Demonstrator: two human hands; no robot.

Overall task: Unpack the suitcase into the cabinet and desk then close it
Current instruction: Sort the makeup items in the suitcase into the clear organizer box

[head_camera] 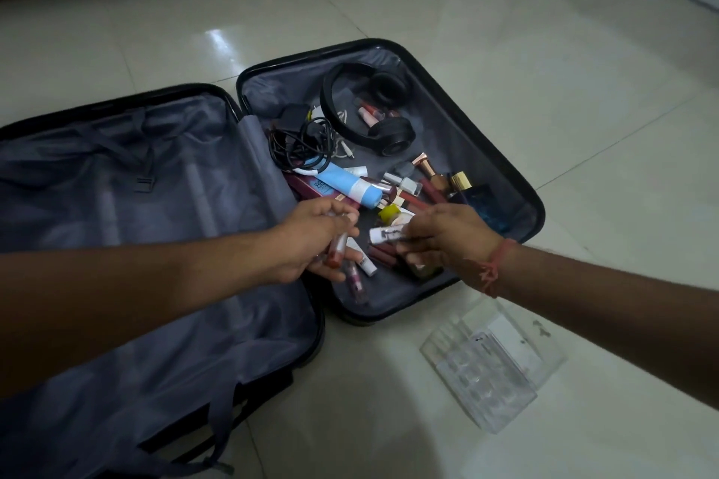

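Left hand point(319, 241) around blurred reddish tubes point(337, 251), count unclear.

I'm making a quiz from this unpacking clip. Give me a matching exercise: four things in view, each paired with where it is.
Things:
1. headphones
2. clear organizer
3. white tube
4. red tube

Places:
A. in the left hand
B. on the floor tiles, outside the suitcase
C. far end of the suitcase
D. in the right hand

Pairs: 1-C, 2-B, 3-D, 4-A
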